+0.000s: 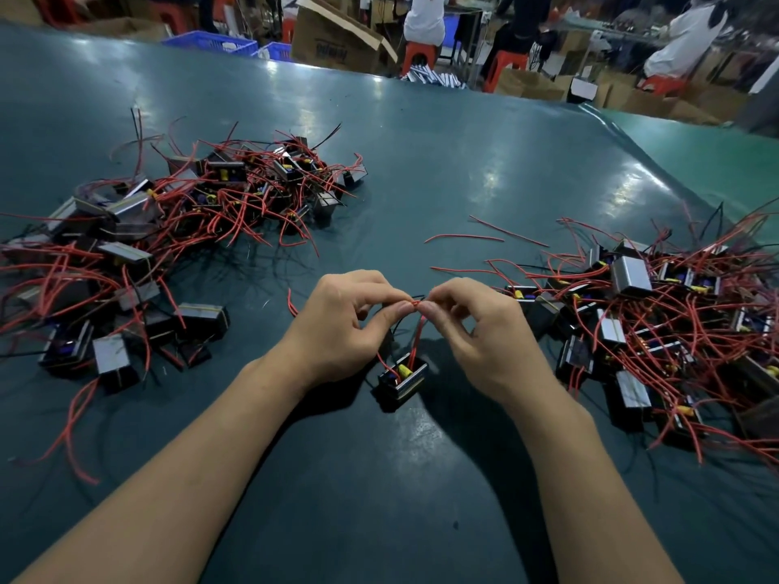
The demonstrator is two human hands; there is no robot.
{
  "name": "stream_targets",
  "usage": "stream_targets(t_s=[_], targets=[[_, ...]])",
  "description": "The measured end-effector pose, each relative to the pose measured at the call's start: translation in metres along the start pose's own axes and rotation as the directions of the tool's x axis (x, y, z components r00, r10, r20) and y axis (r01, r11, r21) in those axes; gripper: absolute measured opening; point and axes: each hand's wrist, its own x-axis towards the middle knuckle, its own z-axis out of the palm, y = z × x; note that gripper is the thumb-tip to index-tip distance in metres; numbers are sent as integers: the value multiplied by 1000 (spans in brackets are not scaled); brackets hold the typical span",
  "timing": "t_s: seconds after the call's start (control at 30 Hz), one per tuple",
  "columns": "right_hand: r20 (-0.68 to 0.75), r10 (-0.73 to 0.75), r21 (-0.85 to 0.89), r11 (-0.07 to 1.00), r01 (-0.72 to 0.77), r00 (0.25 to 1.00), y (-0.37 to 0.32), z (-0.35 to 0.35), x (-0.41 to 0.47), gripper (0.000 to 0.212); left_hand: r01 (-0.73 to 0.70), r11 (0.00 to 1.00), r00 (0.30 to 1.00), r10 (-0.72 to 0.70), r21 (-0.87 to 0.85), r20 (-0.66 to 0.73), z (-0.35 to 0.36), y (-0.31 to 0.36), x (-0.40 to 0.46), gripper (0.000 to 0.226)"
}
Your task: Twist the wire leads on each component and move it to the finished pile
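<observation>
Fingers of the left hand (337, 326) and right hand (476, 330) pinch the red leads (417, 330) rising from a component (402, 379) on the green table (421, 183)

One component (402, 378) on counter (421, 170), centre near edge, between both hands. Pile of components (177, 229) to left; second pile (657, 326) to right. Loose wires (463, 237) behind, centre-right.

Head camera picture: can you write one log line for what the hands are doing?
left hand: pinches red leads | right hand: pinches same leads | component: on table, between hands | step: twisting, not yet piled
</observation>
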Motion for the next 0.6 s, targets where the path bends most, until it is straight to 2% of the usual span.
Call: stream_targets(t_s=[0.13, 0.27, 0.33, 0.43, 0.5, 0.57, 0.6], targets=[[-10, 20, 50, 999, -20, 1000, -2, 0, 1, 21, 20, 1000, 1000, -20, -12, 14, -5, -2, -2, 10], [29, -51, 69, 996, 49, 998, -6, -2, -1, 13, 79, 996, 997, -78, -43, 26, -5, -2, -6, 7], [69, 17, 97, 995, -24, 997, -9, 1, -1, 18, 88, 994, 996, -86, -65, 35, -3, -2, -7, 7], [95, 257, 156, 950, -270, 962, -17, 13, -2, 27, 33, 999, 999, -33, -18, -17, -1, -3, -8, 10], [79, 496, 303, 815, -495, 865, -25, 20, 1, 37, -68, 991, 994, 77, 116, -74, 2, -2, -9, 10], [173, 694, 573, 506, -644, 699, -32, 24, 5, 40, -158, 949, 979, 186, 273, -79, 7, -1, -10, 11], [244, 740, 652, 353, -671, 627, -35, 24, 6, 39, -188, 928, 972, 223, 321, -73, 9, -1, -10, 12]])
